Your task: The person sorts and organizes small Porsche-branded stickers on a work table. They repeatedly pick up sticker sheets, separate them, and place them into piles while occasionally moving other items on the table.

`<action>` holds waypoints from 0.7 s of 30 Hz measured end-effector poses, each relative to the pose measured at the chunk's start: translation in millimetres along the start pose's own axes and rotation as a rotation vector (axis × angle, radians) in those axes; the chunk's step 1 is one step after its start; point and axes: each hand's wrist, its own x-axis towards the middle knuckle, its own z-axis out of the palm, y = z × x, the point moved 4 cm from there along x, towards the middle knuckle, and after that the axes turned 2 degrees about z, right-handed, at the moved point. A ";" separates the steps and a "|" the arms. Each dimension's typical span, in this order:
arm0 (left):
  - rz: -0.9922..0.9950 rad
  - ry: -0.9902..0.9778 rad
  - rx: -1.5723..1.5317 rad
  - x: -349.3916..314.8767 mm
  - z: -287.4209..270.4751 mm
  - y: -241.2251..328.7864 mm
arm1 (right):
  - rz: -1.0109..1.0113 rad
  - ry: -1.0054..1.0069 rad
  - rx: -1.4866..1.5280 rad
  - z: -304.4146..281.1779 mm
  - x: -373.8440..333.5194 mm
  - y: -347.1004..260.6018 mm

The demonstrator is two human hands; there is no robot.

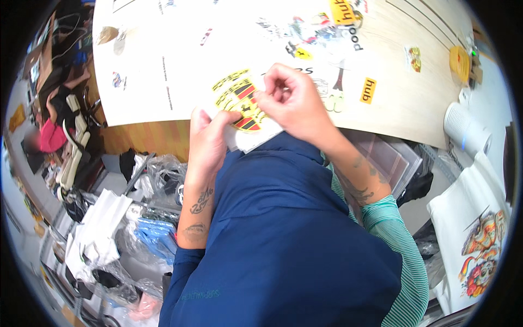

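Note:
A yellow, red and black crest decal (248,121) on a pale backing sheet lies at the near edge of the table, in front of my body. My left hand (210,133) grips its lower left side, thumb on top of the crest and fingers hidden beneath. On the upper right side of the same decal my right hand (297,103) is closed in a pinch, thumb and index finger at the crest's edge. Whether that pinch has lifted a film is too small to tell. Pale sheet edges stick out below the crest.
Printed decals (305,30) are scattered over the white and wooden table (403,103). A yellow tape roll (459,64) and a white roll (468,128) stand at the right. Bagged garments (155,237) crowd the lower left. A printed white cloth (474,240) hangs at right. Another person (52,133) sits far left.

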 end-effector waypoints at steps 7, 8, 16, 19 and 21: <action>-0.040 0.121 0.042 17.3 -0.6 -27.3 | 0.165 -0.114 0.041 11.2 -18.3 50.7; -0.058 0.138 0.024 19.4 -0.6 -33.4 | 0.236 -0.159 0.106 13.8 -18.3 47.3; -0.281 0.051 -0.054 56.6 -18.9 -84.9 | 0.500 -0.106 0.349 -7.9 8.7 97.6; -0.288 0.200 -0.084 67.0 -16.6 -109.0 | 0.487 -0.122 0.131 -10.5 13.5 120.5; -0.273 0.147 -0.092 90.1 -21.5 -130.0 | 0.382 -0.087 0.060 -15.6 29.2 138.0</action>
